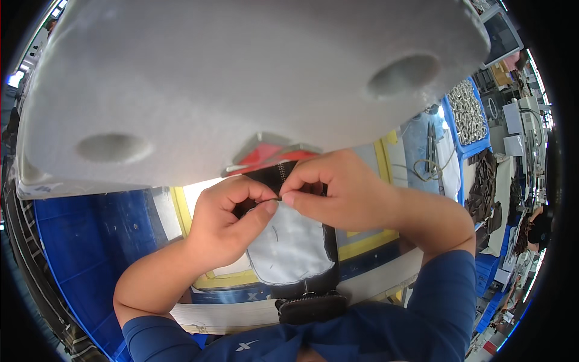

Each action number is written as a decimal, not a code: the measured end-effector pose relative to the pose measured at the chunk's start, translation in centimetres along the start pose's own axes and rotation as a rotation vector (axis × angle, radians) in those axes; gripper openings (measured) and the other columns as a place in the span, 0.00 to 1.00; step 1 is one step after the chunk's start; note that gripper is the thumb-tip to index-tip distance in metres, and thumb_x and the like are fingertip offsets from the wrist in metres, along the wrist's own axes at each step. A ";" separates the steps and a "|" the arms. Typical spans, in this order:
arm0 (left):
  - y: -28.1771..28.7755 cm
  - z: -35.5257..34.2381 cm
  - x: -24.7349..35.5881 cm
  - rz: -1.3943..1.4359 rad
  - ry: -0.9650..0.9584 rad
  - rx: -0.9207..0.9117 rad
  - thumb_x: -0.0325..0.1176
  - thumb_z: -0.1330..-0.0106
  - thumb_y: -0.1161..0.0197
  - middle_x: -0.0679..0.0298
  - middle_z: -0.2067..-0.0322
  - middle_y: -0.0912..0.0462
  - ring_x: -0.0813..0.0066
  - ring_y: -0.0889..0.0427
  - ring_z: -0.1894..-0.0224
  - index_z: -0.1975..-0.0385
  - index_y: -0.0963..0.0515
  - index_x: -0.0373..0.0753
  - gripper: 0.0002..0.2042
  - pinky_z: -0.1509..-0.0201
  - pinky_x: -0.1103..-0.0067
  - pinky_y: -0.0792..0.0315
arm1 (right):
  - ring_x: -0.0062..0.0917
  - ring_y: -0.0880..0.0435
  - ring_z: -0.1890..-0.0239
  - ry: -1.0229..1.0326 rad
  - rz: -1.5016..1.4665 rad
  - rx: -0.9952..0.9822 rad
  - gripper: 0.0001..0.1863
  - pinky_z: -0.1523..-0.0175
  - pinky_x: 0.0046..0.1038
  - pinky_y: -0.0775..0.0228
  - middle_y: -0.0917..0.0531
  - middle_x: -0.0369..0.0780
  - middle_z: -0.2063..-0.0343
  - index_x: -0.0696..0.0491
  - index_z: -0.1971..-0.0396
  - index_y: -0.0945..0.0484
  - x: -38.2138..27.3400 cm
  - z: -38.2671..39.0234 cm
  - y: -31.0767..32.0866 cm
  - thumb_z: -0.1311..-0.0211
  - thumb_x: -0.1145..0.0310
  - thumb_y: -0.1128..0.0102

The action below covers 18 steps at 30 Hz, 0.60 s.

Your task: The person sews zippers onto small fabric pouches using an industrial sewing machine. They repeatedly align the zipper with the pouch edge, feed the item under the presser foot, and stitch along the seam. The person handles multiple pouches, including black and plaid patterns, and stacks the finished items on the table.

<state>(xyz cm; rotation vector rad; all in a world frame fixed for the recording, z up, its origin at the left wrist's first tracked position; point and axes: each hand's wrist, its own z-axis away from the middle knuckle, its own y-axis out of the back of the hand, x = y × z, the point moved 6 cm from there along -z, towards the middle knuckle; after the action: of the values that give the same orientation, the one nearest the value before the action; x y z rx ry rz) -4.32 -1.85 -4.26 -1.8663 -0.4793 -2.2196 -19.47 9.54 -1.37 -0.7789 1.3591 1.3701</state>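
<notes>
Beneath a large white machine head point(241, 84), both my hands pinch the top edge of a dark-edged piece with a pale grey lining point(289, 247). My left hand point(226, 223) is closed, thumb against bent fingers at that edge. Fingertip to fingertip with it, my right hand point(341, 190) pinches the same edge from the right. Black webbing or fabric with a stitched line point(274, 176) shows just beyond my fingers. At the piece's lower end, close to my body, lies a black zippered part point(310, 309). The exact spot between my fingertips is hidden.
The machine head, with a red part point(268, 155) under it, blocks the far side. A blue bin point(90, 235) stands at left. Yellow tape point(368, 244) borders the work surface. At right are a tray of metal rings point(467, 114), dark strips point(480, 184) and a slim pointed tool point(430, 142).
</notes>
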 end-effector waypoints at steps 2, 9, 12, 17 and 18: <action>0.0 0.0 0.2 -0.051 -0.034 0.023 0.26 0.28 0.30 0.68 0.68 0.17 0.86 0.26 0.69 0.61 0.15 0.33 0.04 0.66 0.82 0.31 | 0.39 0.14 0.72 0.004 0.008 0.002 0.07 0.64 0.37 0.23 0.14 0.44 0.73 0.59 0.67 0.13 0.0 -0.1 -0.1 0.37 0.69 0.31; 0.6 -1.1 0.1 -0.223 -0.015 0.070 0.27 0.26 0.30 0.64 0.65 0.14 0.82 0.21 0.65 0.59 0.16 0.32 0.05 0.60 0.81 0.26 | 0.43 0.15 0.65 0.310 0.458 0.199 0.05 0.58 0.42 0.21 0.16 0.43 0.70 0.56 0.68 0.17 -0.1 0.1 0.0 0.35 0.71 0.35; 0.9 -1.2 0.2 -0.381 0.156 0.060 0.29 0.25 0.30 0.63 0.68 0.12 0.80 0.19 0.67 0.60 0.15 0.31 0.07 0.61 0.80 0.25 | 0.43 0.15 0.64 0.352 0.577 0.226 0.05 0.57 0.43 0.21 0.16 0.43 0.67 0.56 0.66 0.19 0.2 0.0 -0.3 0.34 0.70 0.36; 1.8 -1.9 0.0 -0.519 0.071 0.187 0.29 0.26 0.30 0.62 0.70 0.11 0.76 0.15 0.66 0.57 0.14 0.31 0.07 0.59 0.77 0.22 | 0.48 0.13 0.61 0.163 0.582 0.209 0.07 0.56 0.47 0.21 0.14 0.48 0.65 0.58 0.64 0.18 0.4 -1.0 0.2 0.32 0.69 0.37; 2.1 -2.3 -0.1 -0.552 0.044 0.200 0.28 0.27 0.30 0.61 0.69 0.10 0.74 0.14 0.65 0.56 0.14 0.31 0.07 0.58 0.75 0.22 | 0.50 0.13 0.60 0.124 0.570 0.223 0.08 0.55 0.48 0.21 0.14 0.49 0.66 0.58 0.65 0.17 0.4 -1.3 0.4 0.32 0.68 0.38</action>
<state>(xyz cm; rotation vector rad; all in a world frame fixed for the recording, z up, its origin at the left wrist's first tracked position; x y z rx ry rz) -5.63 -4.61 -4.49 -1.7248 -1.2881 -2.4024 -20.20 8.44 -1.88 -0.3371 1.8895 1.5765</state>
